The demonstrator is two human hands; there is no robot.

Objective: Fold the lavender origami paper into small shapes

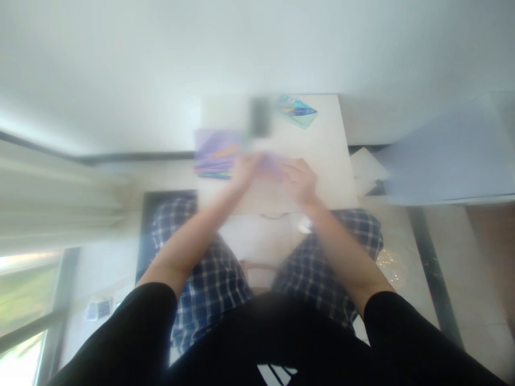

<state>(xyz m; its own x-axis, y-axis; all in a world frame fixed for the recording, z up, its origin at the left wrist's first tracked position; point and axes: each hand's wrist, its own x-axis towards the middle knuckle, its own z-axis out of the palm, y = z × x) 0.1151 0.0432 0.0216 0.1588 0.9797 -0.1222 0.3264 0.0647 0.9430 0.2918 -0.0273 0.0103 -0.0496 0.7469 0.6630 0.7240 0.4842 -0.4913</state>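
Note:
A small light-purple sheet [272, 165], likely paper and smeared by blur, lies between my two hands over the white table [328, 171]. My left hand [246, 168] is closed on its left end. On the right end, the fingers of my right hand [300, 179] are closed too. Just left of my left hand is a flat purple piece [215, 153] with orange and blue-green markings, perhaps a stack of printed sheets. Beyond my right hand, a teal and blue pointed piece [300, 111] rests near the far edge of the table.
A blurred dark rectangular object [260, 117] is at the far middle of the table. The white wall [257, 48] borders the table's far side. My knees in checked trousers [213, 273] are at the near edge. A pale panel [450, 155] stands to the right.

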